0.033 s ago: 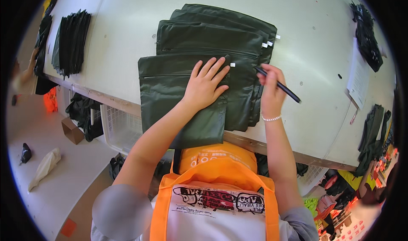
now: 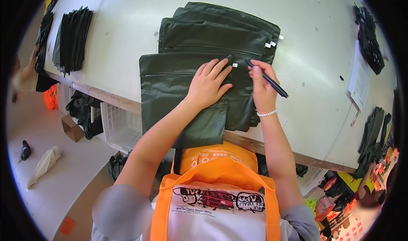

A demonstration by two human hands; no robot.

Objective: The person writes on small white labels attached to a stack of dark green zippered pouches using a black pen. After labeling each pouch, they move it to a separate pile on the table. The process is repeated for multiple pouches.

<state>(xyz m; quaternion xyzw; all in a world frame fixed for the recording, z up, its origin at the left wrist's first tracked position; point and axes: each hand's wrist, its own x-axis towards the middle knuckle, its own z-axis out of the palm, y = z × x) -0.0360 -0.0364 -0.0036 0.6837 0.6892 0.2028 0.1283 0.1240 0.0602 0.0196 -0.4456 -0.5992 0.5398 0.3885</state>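
Observation:
Dark green fabric pieces (image 2: 170, 94), each with a zip seam and a small white tag, lie overlapped in a fanned pile at the table's near edge. My left hand (image 2: 208, 83) rests flat on the nearest piece, fingers spread, beside its white tag (image 2: 235, 65). In my right hand (image 2: 264, 86) is a black pen (image 2: 275, 85), pinched between the fingers. Its tip points up and left toward that tag, a little apart from it, over the piece beneath. More white tags (image 2: 270, 44) stick out along the pile's right side.
The pale table (image 2: 314, 67) carries a stack of dark folded pieces (image 2: 72, 41) at left. At right lie a printed sheet (image 2: 359, 77) and a black bundle (image 2: 369, 37). A white basket (image 2: 121, 126) sits below the front edge. Another person's arm (image 2: 29, 71) shows far left.
My right hand with the pen has moved left, closer to the nearest piece's white tag. My left hand keeps its place on the fabric.

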